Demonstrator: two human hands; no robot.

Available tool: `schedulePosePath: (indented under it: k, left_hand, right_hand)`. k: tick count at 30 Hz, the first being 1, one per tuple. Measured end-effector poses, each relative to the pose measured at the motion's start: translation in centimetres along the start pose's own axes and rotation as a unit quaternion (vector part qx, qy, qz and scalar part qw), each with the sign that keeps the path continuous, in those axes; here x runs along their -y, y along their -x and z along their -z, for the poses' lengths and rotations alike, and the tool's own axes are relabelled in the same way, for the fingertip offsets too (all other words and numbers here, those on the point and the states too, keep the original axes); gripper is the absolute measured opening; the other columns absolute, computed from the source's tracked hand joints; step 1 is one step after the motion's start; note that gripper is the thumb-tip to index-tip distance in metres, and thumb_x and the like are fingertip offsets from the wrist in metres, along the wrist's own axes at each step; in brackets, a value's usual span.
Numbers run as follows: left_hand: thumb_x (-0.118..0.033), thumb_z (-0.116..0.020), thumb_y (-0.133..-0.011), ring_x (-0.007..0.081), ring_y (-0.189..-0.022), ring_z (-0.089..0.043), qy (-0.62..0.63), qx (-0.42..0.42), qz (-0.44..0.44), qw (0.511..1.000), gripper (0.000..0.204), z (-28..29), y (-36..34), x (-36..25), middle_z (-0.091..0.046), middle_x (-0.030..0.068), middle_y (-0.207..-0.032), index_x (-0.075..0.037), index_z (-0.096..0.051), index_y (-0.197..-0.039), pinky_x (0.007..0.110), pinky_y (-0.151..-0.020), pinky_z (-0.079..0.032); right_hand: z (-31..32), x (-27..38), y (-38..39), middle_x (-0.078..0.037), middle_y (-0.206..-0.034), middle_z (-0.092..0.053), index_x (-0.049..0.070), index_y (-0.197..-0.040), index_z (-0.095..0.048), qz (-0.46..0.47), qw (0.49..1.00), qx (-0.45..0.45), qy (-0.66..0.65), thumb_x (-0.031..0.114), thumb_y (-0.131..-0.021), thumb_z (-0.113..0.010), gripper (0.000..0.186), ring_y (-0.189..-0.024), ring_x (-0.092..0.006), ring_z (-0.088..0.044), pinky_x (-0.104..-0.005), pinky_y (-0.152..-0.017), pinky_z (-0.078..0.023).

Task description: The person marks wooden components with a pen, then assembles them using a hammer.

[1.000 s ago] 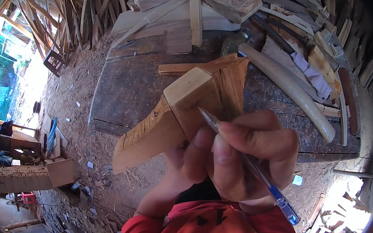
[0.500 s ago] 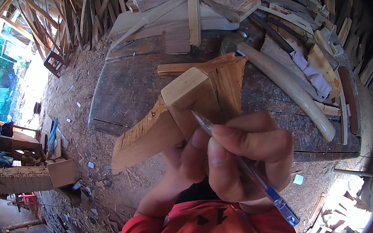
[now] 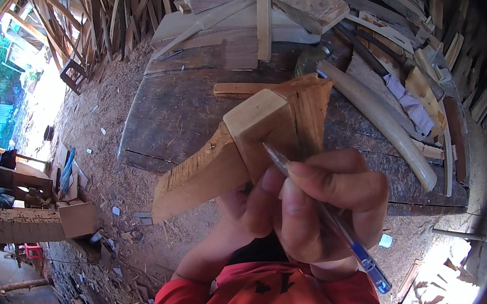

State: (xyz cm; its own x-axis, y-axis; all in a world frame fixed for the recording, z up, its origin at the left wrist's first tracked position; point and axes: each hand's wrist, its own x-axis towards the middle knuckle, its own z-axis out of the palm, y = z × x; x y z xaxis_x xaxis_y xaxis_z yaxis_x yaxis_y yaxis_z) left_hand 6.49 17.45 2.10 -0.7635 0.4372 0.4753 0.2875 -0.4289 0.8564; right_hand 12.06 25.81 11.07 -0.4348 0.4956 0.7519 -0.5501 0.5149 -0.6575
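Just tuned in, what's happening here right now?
A person in red sleeves holds a joined wooden piece up close to the camera. The left hand supports it from below, mostly hidden behind the right hand. The right hand grips a clear pen with a blue cap, its tip set against the pale block's face. Below is a dark, worn workbench with planks and a long curved pale piece lying on it.

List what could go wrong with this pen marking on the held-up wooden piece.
The wooden piece is held in the air by the left hand alone, so it may wobble and skew the line. The pen tip sits near an edge and could slip off. Rough wood might splinter the fingers.
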Motion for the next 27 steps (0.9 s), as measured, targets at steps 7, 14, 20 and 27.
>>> schedulePosePath:
  k: [7,14,20,27]
  left_hand:
    - [-0.014,-0.053,-0.096,0.0224,-0.107,-0.061,-0.008,0.008,0.008,1.000,0.035,0.0,-0.2,-0.2,-0.063,0.0130,-0.115,0.002,-0.053,-0.127,0.034,-0.090,-0.048]
    - [-0.015,-0.053,-0.096,0.0220,-0.108,-0.061,-0.002,0.020,-0.006,1.000,0.036,0.2,-0.3,0.2,-0.062,0.0135,-0.117,0.002,-0.052,-0.127,0.034,-0.090,-0.048]
    - [-0.018,-0.053,-0.096,0.0225,-0.111,-0.060,-0.014,0.009,0.006,1.000,0.040,0.1,-0.1,0.1,-0.060,0.0143,-0.121,0.003,-0.050,-0.131,0.034,-0.093,-0.047]
    - [-0.020,-0.053,-0.096,0.0231,-0.113,-0.059,-0.001,0.001,-0.006,1.000,0.043,0.0,-0.1,0.5,-0.059,0.0150,-0.122,0.003,-0.048,-0.132,0.036,-0.094,-0.046]
  right_hand:
    - [0.5,-0.6,-0.4,-0.008,-0.073,-0.064,0.002,-0.087,-0.063,0.032,0.999,0.007,-0.009,-0.006,-0.074,-0.073,0.019,-0.059,-0.0145,-0.063,-0.0242,-0.053,-0.051]
    - [0.7,-1.2,-0.6,-0.012,-0.077,-0.059,-0.003,-0.095,-0.053,0.106,0.992,0.057,0.044,0.002,-0.087,-0.061,0.013,-0.060,-0.0097,-0.050,-0.0211,-0.052,-0.038]
    - [0.9,-0.8,-0.5,-0.012,-0.080,-0.059,-0.002,-0.096,-0.053,0.077,0.994,0.068,0.047,0.001,-0.087,-0.062,0.013,-0.062,-0.0105,-0.051,-0.0226,-0.055,-0.041]
    - [0.6,-0.3,-0.6,-0.007,-0.069,-0.063,0.004,-0.084,-0.063,0.039,0.999,-0.001,0.019,-0.008,-0.071,-0.073,0.020,-0.056,-0.0156,-0.062,-0.0251,-0.051,-0.049]
